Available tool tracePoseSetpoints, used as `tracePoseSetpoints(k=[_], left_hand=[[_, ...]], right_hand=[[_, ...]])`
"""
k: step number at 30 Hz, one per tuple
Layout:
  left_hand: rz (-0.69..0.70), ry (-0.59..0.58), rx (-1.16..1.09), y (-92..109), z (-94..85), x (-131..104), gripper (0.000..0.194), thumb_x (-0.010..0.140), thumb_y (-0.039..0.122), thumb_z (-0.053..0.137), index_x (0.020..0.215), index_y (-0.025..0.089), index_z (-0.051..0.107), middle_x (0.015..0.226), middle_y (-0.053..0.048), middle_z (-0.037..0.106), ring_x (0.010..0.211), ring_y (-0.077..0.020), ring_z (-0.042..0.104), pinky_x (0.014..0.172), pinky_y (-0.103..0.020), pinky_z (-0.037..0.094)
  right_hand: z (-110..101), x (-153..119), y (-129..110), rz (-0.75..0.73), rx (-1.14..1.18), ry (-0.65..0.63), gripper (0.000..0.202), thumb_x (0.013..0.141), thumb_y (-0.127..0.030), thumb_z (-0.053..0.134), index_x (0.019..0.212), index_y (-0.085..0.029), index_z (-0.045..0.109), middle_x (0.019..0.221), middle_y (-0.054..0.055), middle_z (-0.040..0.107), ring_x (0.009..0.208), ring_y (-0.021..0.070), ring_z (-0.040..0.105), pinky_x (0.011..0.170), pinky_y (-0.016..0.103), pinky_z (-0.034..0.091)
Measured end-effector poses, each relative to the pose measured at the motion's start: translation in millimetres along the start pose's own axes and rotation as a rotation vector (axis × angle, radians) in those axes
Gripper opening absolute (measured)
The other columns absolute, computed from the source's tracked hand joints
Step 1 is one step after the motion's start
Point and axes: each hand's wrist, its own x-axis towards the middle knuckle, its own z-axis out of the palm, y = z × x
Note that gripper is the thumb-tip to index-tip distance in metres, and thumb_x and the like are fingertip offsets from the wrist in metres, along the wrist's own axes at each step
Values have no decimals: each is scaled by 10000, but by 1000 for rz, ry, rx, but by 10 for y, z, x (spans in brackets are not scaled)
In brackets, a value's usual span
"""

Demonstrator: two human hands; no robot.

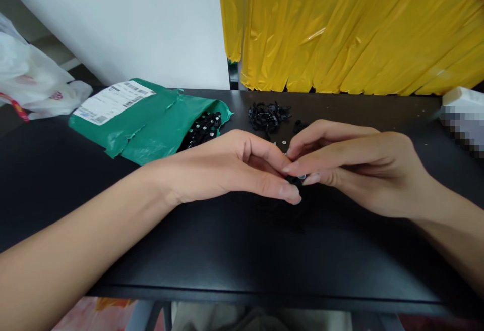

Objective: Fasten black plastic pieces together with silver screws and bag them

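Note:
Over the black table, my left hand (245, 169) pinches a small black piece (294, 181) between thumb and fingers. My right hand (363, 164) meets it from the right, fingertips closed at a small shiny round part (301, 176) on the same piece. Most of the piece is hidden by the fingers, so its exact kind cannot be made out. Behind my left wrist lies a torn green mailing bag (151, 129), its mouth showing several black pieces with silvery round centres (206, 128). A pile of black bits (268, 116) sits beyond my hands.
The black table (234, 250) has its front edge near me. A white plastic bag (34, 73) is at the left, a white object (463, 101) at the right. Yellow plastic sheeting (340, 28) and a white panel (151, 23) stand behind. A small silvery disc (284, 142) lies near my fingers.

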Motion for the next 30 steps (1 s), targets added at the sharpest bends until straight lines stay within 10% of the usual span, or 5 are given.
tracePoseSetpoints(k=[30], left_hand=[[341,381,70,-46,179,61,228,789,100,961,913,209,806,774,50,766,695,-70,659,634,-171,523]], right_hand=[[202,17,-64,272,303,294,173,1024,-253,808,1145,-349,886,1035,-35,862,697,79,758,705,214,672]])
